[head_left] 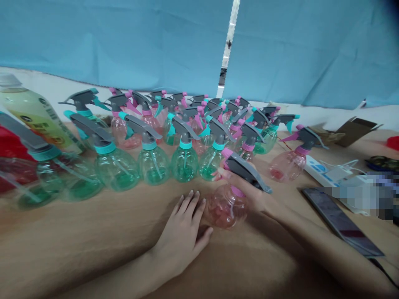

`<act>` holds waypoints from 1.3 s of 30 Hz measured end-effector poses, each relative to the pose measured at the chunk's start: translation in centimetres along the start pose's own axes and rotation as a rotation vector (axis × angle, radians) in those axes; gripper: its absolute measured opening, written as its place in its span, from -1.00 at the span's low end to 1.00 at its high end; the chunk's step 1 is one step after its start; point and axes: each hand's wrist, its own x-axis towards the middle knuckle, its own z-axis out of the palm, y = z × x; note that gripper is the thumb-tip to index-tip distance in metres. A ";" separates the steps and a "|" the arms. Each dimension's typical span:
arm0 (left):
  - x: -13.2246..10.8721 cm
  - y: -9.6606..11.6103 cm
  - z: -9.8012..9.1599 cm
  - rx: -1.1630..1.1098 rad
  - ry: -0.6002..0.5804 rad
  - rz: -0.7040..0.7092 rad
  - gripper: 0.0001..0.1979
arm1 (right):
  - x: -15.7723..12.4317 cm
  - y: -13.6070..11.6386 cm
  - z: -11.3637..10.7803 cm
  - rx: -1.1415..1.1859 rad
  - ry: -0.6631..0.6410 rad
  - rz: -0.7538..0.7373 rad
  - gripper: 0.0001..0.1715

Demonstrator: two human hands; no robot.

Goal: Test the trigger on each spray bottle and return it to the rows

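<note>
My right hand (246, 187) is closed around the neck of a pink spray bottle (226, 207), its fingers by the pink trigger under the grey head. The bottle is clear pink plastic with a pink collar. Beside it on the left, my left hand (183, 230) lies flat on the table with its fingers stretched out, holding nothing. Just beyond both hands stands a row of green spray bottles (184, 164) with turquoise collars and grey heads. Another pink spray bottle (288, 166) stands to the right of my right hand.
Behind the front row crowd several more pink and green spray bottles. A large labelled bottle (40, 116) stands at the left. On the right are a phone (341, 222), a white power strip (322, 172) and an open cardboard box (357, 131). A blue sheet (156, 45) hangs behind.
</note>
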 end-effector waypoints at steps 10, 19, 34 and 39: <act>-0.1 -0.1 0.0 -0.011 0.017 -0.005 -0.47 | 0.4 0.6 0.5 0.154 -0.039 -0.036 -0.82; 0.1 0.0 -0.1 0.019 0.002 0.002 -0.44 | 0.4 0.6 0.5 0.167 -0.043 -0.087 -0.82; 0.1 -0.1 -0.1 0.025 -0.008 0.002 -0.44 | 0.4 0.7 0.5 0.185 -0.052 -0.071 -0.85; 0.0 -0.1 0.0 0.016 -0.005 0.002 -0.44 | 0.3 0.7 0.4 0.170 -0.062 -0.078 -0.85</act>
